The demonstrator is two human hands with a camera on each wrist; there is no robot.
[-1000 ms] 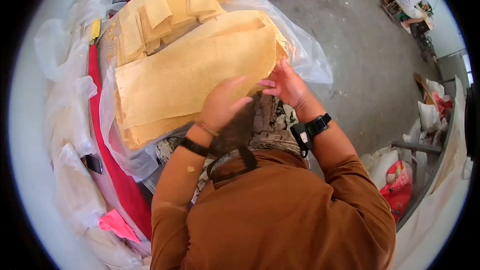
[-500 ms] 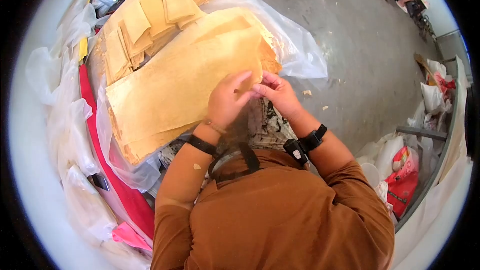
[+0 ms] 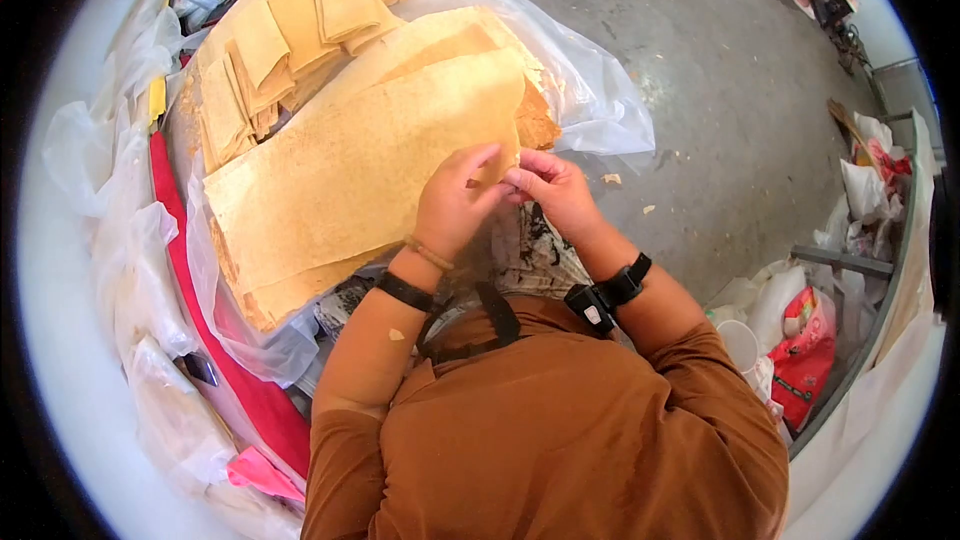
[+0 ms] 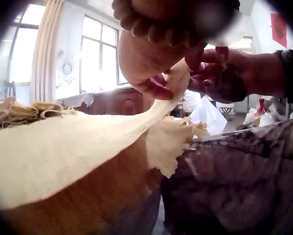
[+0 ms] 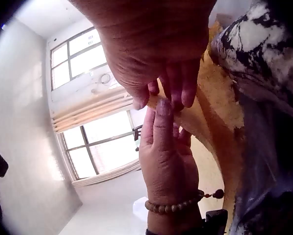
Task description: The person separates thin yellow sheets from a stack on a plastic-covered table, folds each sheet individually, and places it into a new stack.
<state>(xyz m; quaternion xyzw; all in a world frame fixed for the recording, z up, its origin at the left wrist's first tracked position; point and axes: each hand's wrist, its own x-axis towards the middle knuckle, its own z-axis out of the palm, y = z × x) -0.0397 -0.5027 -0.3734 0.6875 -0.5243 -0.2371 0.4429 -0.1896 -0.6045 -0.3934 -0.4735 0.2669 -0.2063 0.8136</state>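
Note:
A wide, thin yellow sheet of tofu skin [image 3: 350, 170] lies on top of a stack of similar sheets. My left hand [image 3: 450, 202] pinches its raised near right corner, the thumb on the sheet in the right wrist view. Close against it, my right hand [image 3: 562, 195] pinches the same edge between thumb and fingers. Seen from the left wrist, the sheet [image 4: 77, 152] rises in a narrow curve to both hands. Beneath it a lower layer shows a ragged, broken edge [image 4: 168, 156]. The fingers partly hide the corner that they hold.
Folded tofu-skin pieces [image 3: 300, 30] lie in overlapping piles beyond the stack. Clear plastic film [image 3: 600, 105] spreads under it and over its right side. A red strip [image 3: 230, 330] runs along the left. Bags [image 3: 800, 360] and a white cup [image 3: 738, 342] stand at the right.
Both hands have come together at the sheet's corner. The left fingers, spread apart a second ago, now pinch the edge; the right hand has come down and left. Lately they hardly move.

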